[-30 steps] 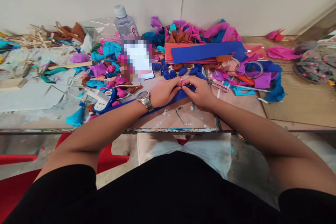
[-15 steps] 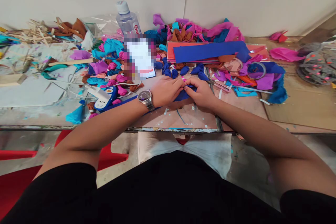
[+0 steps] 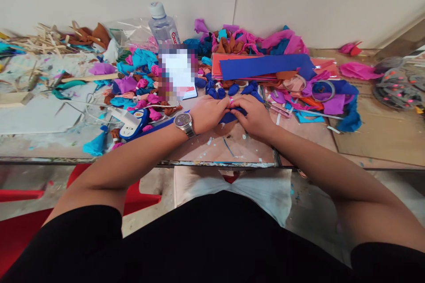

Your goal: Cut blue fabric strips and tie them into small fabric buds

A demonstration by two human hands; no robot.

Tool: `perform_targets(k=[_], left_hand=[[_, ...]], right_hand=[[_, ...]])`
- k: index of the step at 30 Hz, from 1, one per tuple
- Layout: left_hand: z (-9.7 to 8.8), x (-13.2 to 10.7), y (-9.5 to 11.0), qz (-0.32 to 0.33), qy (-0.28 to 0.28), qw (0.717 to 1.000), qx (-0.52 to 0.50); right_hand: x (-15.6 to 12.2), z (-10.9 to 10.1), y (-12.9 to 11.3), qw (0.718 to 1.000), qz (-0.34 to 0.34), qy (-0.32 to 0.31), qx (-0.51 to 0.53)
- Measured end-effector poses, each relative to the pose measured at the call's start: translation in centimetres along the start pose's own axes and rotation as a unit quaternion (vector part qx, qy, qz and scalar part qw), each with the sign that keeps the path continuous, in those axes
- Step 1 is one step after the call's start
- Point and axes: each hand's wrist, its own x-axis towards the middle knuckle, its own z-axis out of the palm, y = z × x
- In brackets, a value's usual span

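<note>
My left hand, with a watch on its wrist, is closed, fingertips pinching a blue crepe paper strip. My right hand meets it from the right, with fingers curled and closed on the same strip. Both sets of fingertips touch just above the table, covering most of the held part. A tiny pink bit shows by the fingertips. Beyond them lie several blue twisted paper pieces. The strip's tail runs left behind my left forearm.
A phone, partly blurred, leans before a water bottle. A power strip sits left. Blue paper lies on orange sheets. Pink-handled scissors, a tape roll and paper scraps are on the right.
My right hand has shifted slightly left and its fingers are curled more over the blue strip, hiding more of it. My left hand has barely moved.
</note>
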Motion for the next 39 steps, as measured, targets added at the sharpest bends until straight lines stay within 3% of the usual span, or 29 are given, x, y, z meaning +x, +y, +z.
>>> perform_targets(k=[13,27,39], left_hand=[[0.4,-0.1,-0.5,0.033,0.023,0.996,-0.082],[0.3,-0.2,-0.5,0.055,0.029,0.997,-0.052],[0.9,-0.2,-1.0,0.060,0.034,0.996,-0.056]], right_hand=[[-0.2,0.0,0.0,1.000,-0.007,0.006,-0.011],[-0.1,0.6,0.7,0.997,0.027,0.002,0.070],[0.0,-0.2,0.0,1.000,-0.014,-0.006,0.005]])
